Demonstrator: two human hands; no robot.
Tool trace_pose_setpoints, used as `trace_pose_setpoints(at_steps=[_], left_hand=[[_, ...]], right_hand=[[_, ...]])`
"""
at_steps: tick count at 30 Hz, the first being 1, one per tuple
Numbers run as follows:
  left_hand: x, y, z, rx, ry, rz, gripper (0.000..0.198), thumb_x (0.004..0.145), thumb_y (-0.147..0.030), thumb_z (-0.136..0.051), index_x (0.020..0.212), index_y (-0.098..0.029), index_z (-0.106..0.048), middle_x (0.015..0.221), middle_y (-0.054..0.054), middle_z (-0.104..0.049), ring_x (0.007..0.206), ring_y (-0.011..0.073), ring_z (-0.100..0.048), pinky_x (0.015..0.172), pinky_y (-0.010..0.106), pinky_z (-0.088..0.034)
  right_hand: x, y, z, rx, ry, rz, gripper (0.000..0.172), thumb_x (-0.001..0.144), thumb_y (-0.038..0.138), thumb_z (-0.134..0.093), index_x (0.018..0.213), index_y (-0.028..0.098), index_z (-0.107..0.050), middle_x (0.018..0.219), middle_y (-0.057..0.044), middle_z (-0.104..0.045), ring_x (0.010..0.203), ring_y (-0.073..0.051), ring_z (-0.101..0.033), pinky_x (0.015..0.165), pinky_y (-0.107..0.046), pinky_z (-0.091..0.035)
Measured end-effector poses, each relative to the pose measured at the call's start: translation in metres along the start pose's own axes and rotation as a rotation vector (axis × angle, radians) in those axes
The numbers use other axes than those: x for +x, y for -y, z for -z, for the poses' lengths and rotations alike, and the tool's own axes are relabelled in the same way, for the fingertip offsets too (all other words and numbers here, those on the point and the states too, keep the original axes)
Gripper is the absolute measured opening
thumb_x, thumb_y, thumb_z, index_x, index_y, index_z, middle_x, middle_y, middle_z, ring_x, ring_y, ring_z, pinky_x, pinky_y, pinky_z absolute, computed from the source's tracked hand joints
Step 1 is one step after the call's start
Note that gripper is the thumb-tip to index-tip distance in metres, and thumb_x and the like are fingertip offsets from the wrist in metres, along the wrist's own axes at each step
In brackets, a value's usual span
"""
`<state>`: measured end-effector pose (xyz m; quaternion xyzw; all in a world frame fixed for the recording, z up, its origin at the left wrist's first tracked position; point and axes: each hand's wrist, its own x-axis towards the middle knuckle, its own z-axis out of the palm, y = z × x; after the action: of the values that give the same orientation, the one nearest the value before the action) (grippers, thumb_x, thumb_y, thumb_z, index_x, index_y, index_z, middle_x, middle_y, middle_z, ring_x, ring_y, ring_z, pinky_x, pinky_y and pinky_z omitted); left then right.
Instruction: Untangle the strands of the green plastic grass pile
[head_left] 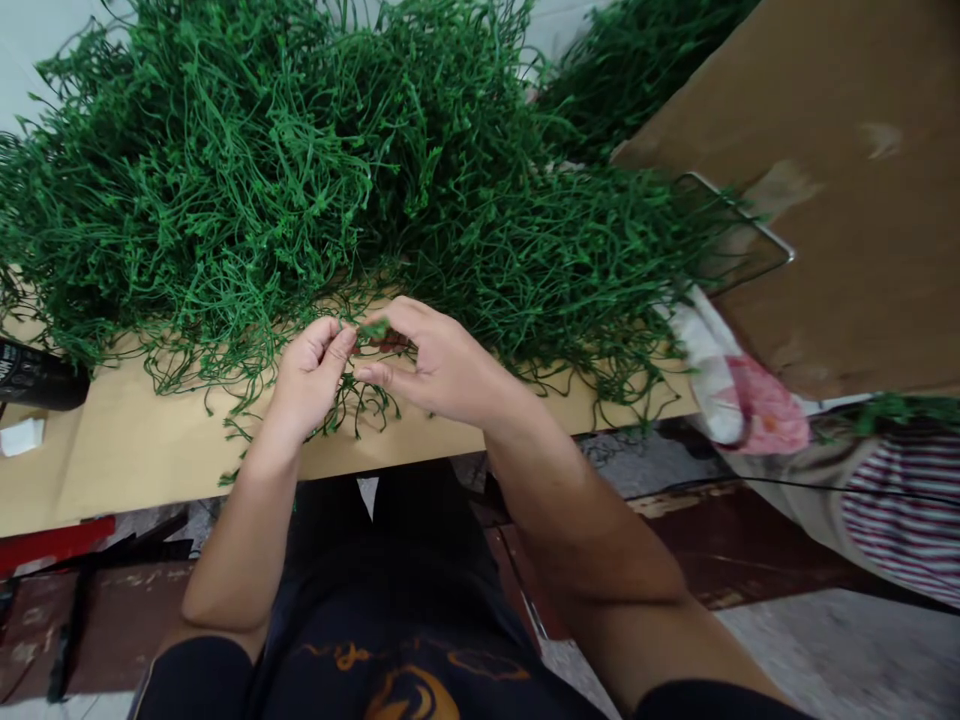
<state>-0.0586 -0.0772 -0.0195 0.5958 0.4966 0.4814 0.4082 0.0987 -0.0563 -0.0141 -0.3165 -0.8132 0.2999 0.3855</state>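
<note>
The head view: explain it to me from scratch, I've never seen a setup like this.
There is no machine here, only a person's two bare hands. The single picture comes from a camera worn on the head, looking forward and down, so the person's own arms reach in from below. On the tan surface lies a big tangle of green stems, with a dark container at the left edge. The left hand appears to pinch a small green sprig. The right hand is open beside it; blur hides whether it touches the sprig.
</note>
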Motion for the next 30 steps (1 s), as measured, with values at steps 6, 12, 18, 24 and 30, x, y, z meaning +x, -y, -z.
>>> trace_pose_setpoints(at_steps=[6,12,18,24,30], left_hand=[[-0.002,-0.003,-0.005,0.152,0.057,-0.050,0.042,0.081,-0.050,-0.048,0.057,-0.018,-0.035,0.055,-0.005,-0.031,0.053,0.0074,-0.029,0.051,0.023,-0.025],[-0.006,-0.003,-0.009,0.064,0.185,-0.046,0.044,0.081,-0.056,-0.044,0.059,-0.019,-0.036,0.054,-0.005,-0.032,0.050,0.0072,-0.029,0.050,0.023,-0.027],[-0.006,-0.006,-0.010,0.056,0.131,-0.165,0.043,0.083,-0.055,-0.041,0.060,-0.019,-0.039,0.055,-0.003,-0.034,0.051,0.0085,-0.029,0.051,0.025,-0.028],[-0.017,-0.021,-0.018,0.070,0.286,-0.267,0.041,0.083,-0.053,-0.042,0.060,-0.019,-0.043,0.055,-0.002,-0.039,0.052,0.0094,-0.035,0.053,0.026,-0.031],[-0.024,-0.021,-0.015,-0.231,0.330,-0.072,0.034,0.086,-0.043,-0.046,0.062,-0.018,-0.043,0.053,-0.004,-0.035,0.048,0.0061,-0.032,0.046,0.021,-0.028]], right_hand=[[0.001,0.006,0.002,-0.010,-0.117,-0.019,0.035,0.079,0.053,-0.053,0.075,0.018,-0.053,0.076,-0.003,-0.052,0.073,-0.012,-0.048,0.067,-0.027,-0.040],[0.005,0.004,-0.003,0.125,-0.188,-0.053,0.043,0.086,0.045,-0.045,0.056,0.019,-0.032,0.058,0.002,-0.034,0.057,-0.008,-0.033,0.057,-0.026,-0.031],[0.010,0.013,-0.013,0.028,-0.318,-0.043,0.043,0.088,0.041,-0.041,0.056,0.019,-0.025,0.057,0.002,-0.029,0.057,-0.009,-0.031,0.058,-0.027,-0.031],[0.036,0.001,0.009,-0.066,-0.394,-0.082,0.046,0.087,0.053,-0.037,0.057,0.019,-0.033,0.059,-0.001,-0.035,0.065,-0.012,-0.042,0.060,-0.028,-0.035],[0.045,-0.028,0.098,-0.078,-0.301,-0.034,0.038,0.085,0.054,-0.044,0.078,0.019,-0.056,0.074,-0.005,-0.051,0.082,-0.018,-0.053,0.062,-0.029,-0.041]])
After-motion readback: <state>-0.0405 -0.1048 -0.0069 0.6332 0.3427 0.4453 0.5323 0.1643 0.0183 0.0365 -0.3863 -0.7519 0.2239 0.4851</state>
